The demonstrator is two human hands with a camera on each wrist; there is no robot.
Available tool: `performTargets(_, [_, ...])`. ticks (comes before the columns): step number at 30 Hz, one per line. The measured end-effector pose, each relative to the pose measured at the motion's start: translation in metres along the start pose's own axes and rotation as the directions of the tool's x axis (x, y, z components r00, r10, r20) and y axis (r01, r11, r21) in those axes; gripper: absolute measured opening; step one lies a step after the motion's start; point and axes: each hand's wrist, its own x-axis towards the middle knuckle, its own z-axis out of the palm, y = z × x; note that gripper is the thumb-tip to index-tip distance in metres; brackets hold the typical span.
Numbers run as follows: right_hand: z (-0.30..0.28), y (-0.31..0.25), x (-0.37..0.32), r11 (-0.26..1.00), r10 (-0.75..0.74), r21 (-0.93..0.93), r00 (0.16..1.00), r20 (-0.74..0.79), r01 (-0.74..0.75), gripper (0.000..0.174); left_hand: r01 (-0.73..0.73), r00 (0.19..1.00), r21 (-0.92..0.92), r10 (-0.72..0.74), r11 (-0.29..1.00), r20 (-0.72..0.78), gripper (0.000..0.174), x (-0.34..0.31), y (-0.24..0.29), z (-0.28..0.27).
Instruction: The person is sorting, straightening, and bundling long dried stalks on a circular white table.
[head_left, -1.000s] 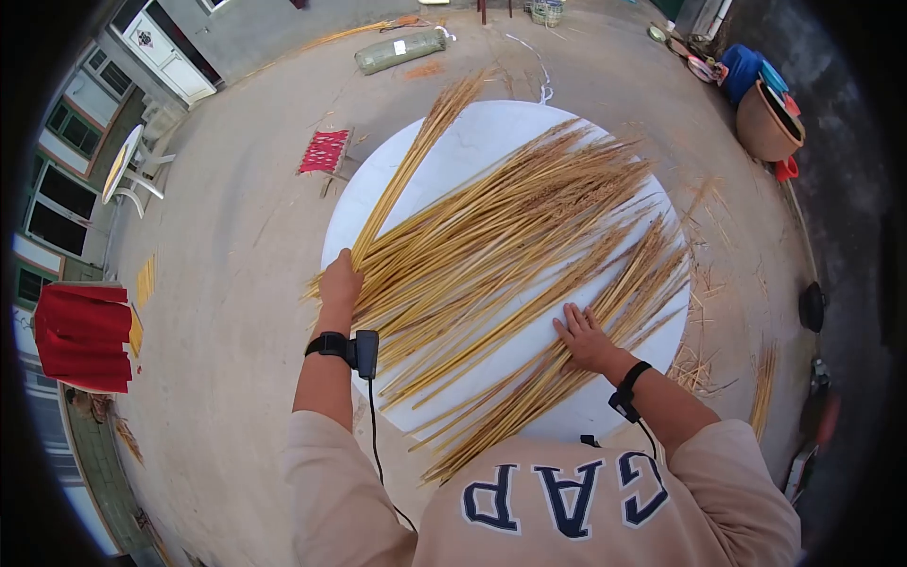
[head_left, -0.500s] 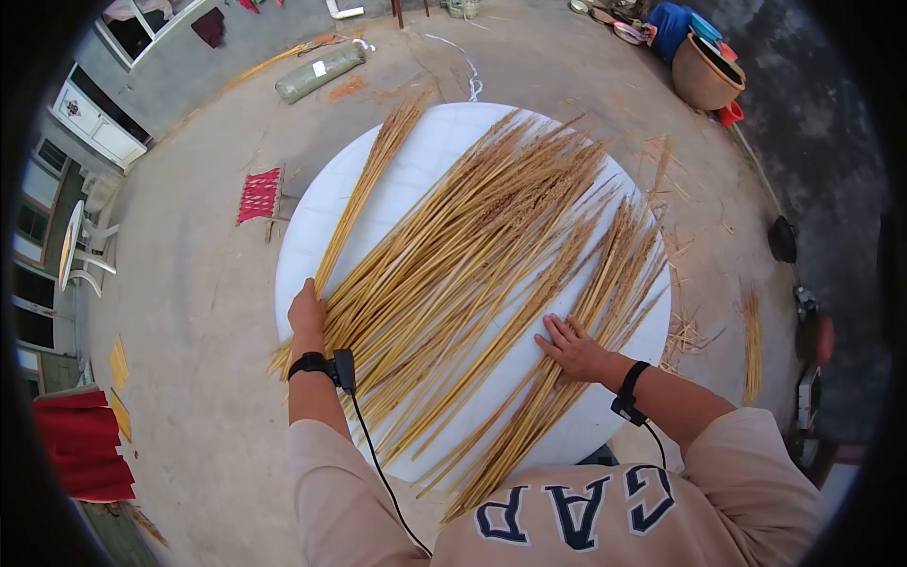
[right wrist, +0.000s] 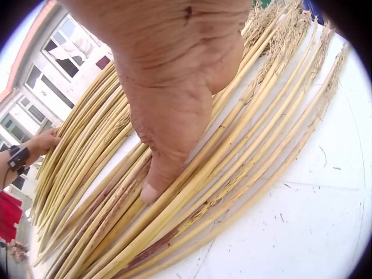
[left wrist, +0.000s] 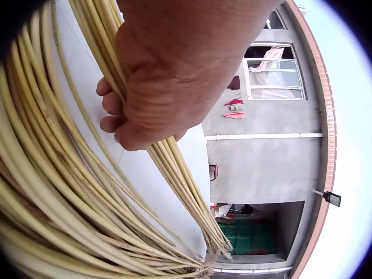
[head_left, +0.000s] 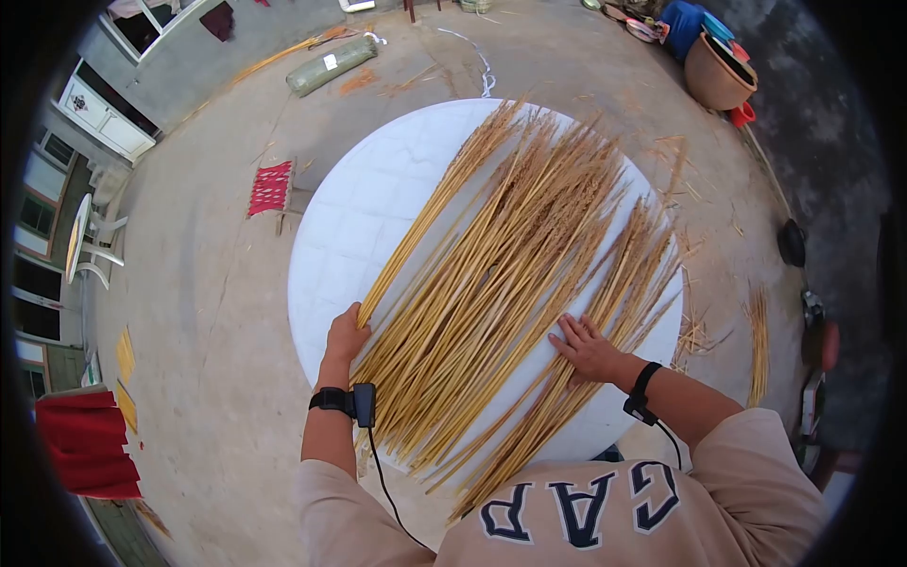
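A broad spread of long yellow stalks with feathery brown heads [head_left: 482, 274] lies across a round white table [head_left: 350, 198]. At its left edge, my left hand [head_left: 348, 335] grips a slim bunch of stalks [head_left: 416, 236] near the butt ends. The left wrist view shows the fingers of the left hand [left wrist: 168, 81] curled round this bunch [left wrist: 180, 174]. On the right, my right hand [head_left: 590, 352] rests with fingers extended on a separate narrow row of stalks [head_left: 614, 283]. In the right wrist view its thumb [right wrist: 160, 174] lies down on those stalks.
A small stool with red webbing [head_left: 271, 189] stands left of the table. On the floor beyond lies a green wrapped roll [head_left: 331, 66]. Loose straw [head_left: 694, 331] litters the ground at right, near a large clay pot [head_left: 718, 74]. Cables trail from both wrist cameras.
My left hand first drew its bunch out leftward, then brought it back right, close to the main spread. That spread has shifted right and lies steeper. The right hand stays on its row.
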Motion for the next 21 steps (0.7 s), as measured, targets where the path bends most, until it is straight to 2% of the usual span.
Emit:
performTargets(2, [0.001,0.000,0.000,1.000,-0.001,0.011,1.000,-0.004,0.001,0.105,0.179,0.977,0.248,-0.143,0.952,-0.159,0.027,0.010,0.002,-0.005])
performTargets(3, [0.000,0.000,0.000,1.000,-0.001,0.011,1.000,-0.004,0.001,0.105,0.147,0.972,0.286,-0.084,0.947,-0.220,0.022,0.011,-0.003,-0.002])
performTargets(4, [-0.001,0.000,0.000,1.000,0.000,0.012,1.000,0.000,0.000,0.105,0.146,0.972,0.285,-0.083,0.947,-0.219,0.022,0.014,-0.005,-0.002])
performTargets(6, [-0.001,0.000,0.000,1.000,0.004,0.012,1.000,0.005,-0.004,0.106,0.278,0.938,0.352,-0.174,0.894,-0.300,0.024,0.023,-0.010,-0.003])
performTargets(7, [0.000,0.000,0.000,1.000,0.003,0.000,1.000,-0.002,-0.003,0.106,0.276,0.939,0.351,-0.173,0.894,-0.298,0.024,0.025,-0.013,-0.003])
performTargets(9, [0.001,0.001,-0.001,1.000,0.003,-0.010,1.000,-0.007,-0.003,0.106,0.185,0.937,0.368,-0.051,0.911,-0.345,0.038,0.025,-0.018,-0.003])
performTargets(13, [0.000,0.002,0.001,1.000,0.015,0.001,1.000,0.002,-0.015,0.106,0.209,0.948,0.421,-0.077,0.883,-0.309,0.050,0.025,-0.014,-0.010])
performTargets(15, [0.002,0.002,0.002,1.000,0.018,0.013,1.000,0.005,-0.018,0.106,0.210,0.942,0.539,-0.020,0.816,-0.336,0.055,0.024,-0.016,-0.014])
performTargets(19, [0.000,0.000,0.002,1.000,0.021,0.009,1.000,0.012,-0.021,0.108,0.201,0.946,0.467,-0.046,0.861,-0.321,0.069,0.021,-0.012,-0.017])
performTargets(21, [0.002,0.000,0.002,1.000,0.023,0.003,1.000,0.019,-0.023,0.109,0.206,0.943,0.447,-0.055,0.870,-0.327,0.084,0.020,-0.010,-0.014])
